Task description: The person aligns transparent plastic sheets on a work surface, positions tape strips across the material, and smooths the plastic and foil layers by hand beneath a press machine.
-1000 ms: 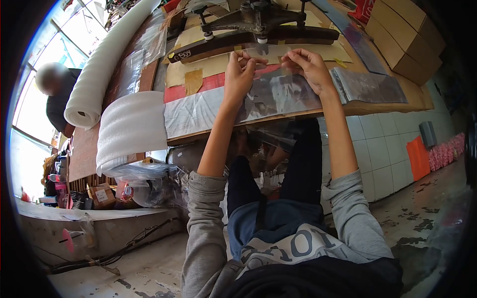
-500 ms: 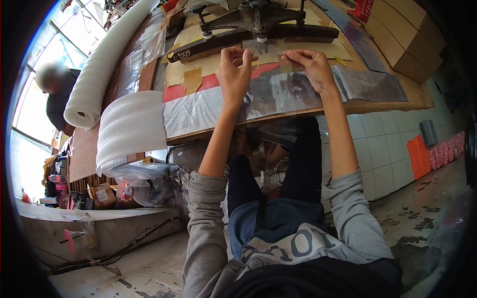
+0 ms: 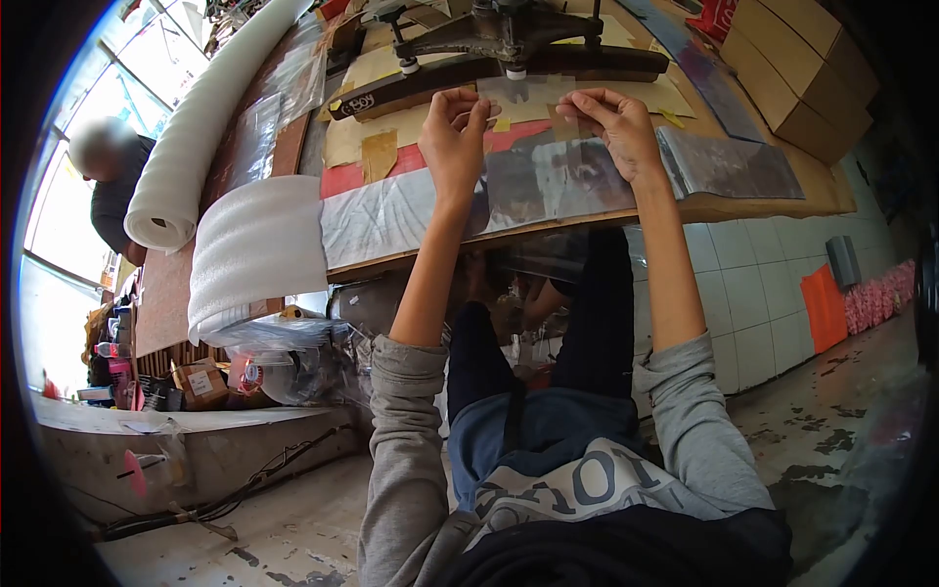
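Between my two hands stretches a thin clear plastic sheet (image 3: 535, 91), hard to make out against the board behind it. My left hand (image 3: 456, 142) is closed in a pinch at its left edge. Curled fingers of my right hand (image 3: 618, 127) pinch its right side. Just beyond the sheet stands a dark metal press (image 3: 514, 44) with a long bar (image 3: 367, 103) and a white-tipped foot. Below my hands, clear and grey plastic film (image 3: 533, 181) covers the table's front edge, with a red strip (image 3: 367, 176) and brown tape (image 3: 380, 157) to the left.
A white foam roll (image 3: 210, 127) lies along the left side, and a foam sheet (image 3: 259, 249) hangs over the table edge. Cardboard boxes (image 3: 797, 73) stand at the back right. A person (image 3: 115, 186) is at the far left. My legs are under the table.
Both hands have shifted slightly, the left a little up and to the left. The clear sheet shows more plainly between them below the press foot.
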